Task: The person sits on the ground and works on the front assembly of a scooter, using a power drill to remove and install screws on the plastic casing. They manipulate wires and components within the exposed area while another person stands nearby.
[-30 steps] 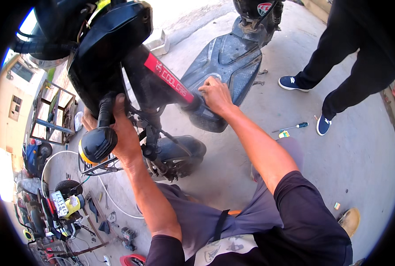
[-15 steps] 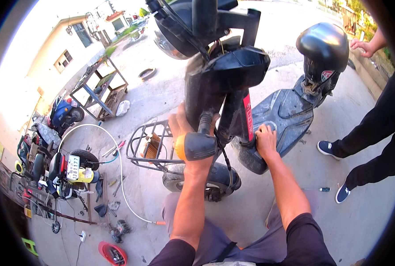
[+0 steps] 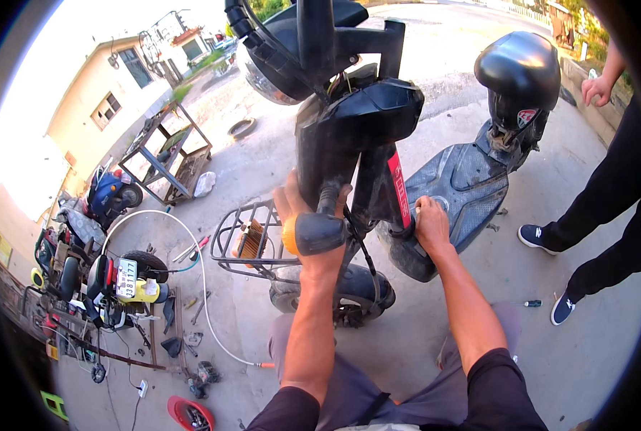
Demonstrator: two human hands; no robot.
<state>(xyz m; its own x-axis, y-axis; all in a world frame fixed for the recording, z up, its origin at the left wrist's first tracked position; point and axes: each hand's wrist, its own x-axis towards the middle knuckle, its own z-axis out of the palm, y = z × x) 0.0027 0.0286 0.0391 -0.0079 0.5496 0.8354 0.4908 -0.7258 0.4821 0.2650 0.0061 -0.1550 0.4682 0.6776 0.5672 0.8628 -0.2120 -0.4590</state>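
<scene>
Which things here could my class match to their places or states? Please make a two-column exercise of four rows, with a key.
Things:
1. Left hand
2. Right hand
3. Red bowl
4. White hose

Places and states:
A. Holds small parts
B. Curved, with an orange end
C. Behind the turn signal
D. Just right of a red strip

Pairs: 1-C, 2-D, 3-A, 4-B

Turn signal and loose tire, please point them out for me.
Turn signal (image 3: 319, 234): head view, on its black housing.
Loose tire (image 3: 243, 135): head view, on its near side.
</scene>
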